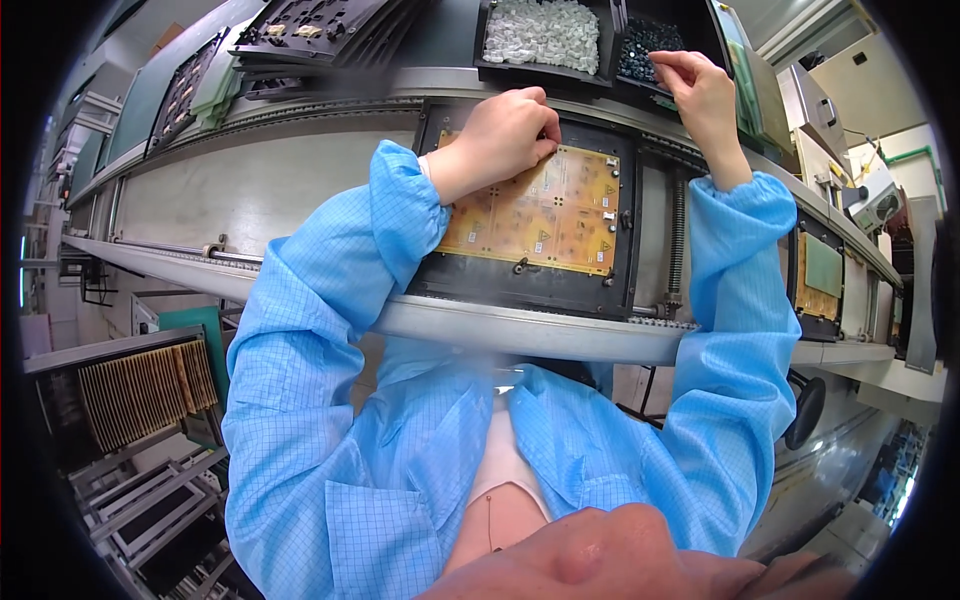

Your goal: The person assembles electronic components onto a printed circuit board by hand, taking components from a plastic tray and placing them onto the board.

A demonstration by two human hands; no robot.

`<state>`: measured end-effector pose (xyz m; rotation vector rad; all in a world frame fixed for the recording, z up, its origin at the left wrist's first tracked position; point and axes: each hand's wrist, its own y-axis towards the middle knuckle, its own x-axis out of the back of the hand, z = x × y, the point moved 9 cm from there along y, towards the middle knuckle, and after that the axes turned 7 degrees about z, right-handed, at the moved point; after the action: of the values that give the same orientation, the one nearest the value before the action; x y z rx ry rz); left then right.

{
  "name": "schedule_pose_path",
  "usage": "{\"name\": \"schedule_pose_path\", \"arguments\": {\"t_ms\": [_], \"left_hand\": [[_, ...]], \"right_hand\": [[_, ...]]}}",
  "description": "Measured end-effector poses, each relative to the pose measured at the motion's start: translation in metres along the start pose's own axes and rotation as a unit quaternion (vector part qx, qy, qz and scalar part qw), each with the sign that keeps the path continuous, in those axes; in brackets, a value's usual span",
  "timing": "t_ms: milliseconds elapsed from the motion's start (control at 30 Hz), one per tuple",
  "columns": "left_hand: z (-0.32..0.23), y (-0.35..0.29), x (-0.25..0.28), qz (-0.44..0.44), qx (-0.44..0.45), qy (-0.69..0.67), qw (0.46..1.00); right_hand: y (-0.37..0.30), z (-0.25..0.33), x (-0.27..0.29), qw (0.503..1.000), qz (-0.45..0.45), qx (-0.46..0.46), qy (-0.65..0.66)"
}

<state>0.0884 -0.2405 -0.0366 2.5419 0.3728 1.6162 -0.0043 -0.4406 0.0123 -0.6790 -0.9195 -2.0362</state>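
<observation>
A yellow circuit board panel (545, 215) lies in a black carrier (520, 290) on the conveyor rail. My left hand (500, 135) rests on the panel's far edge with its fingers curled and the fingertips pressed down; anything under them is hidden. My right hand (700, 90) reaches to the upper right into a black bin of small dark parts (640, 45), thumb and fingers pinched together among them. Both forearms wear light blue sleeves.
A black bin of small white parts (545, 35) sits left of the dark-parts bin. Black trays (320, 35) are stacked at the upper left. Another carrier with a green and yellow board (820, 280) waits at the right. A metal rail (520, 330) runs along the front; a rack of boards (145, 390) stands at the lower left.
</observation>
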Motion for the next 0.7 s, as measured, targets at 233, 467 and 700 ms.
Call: {"name": "schedule_pose_path", "arguments": {"t_ms": [233, 467, 700], "left_hand": [[0.0, 0.011, -0.005, 0.039, 0.0, 0.03, 0.999], [-0.006, 0.011, -0.004, 0.032, 0.001, 0.05, 0.998], [-0.007, 0.006, -0.011, -0.005, -0.025, 0.069, 0.997]], "right_hand": [[-0.029, -0.01, -0.005, 0.974, 0.02, -0.035, 0.223], [-0.049, -0.006, -0.023, 0.918, 0.068, -0.07, 0.385], [-0.076, 0.005, -0.051, 0.815, 0.13, -0.12, 0.552]]}}
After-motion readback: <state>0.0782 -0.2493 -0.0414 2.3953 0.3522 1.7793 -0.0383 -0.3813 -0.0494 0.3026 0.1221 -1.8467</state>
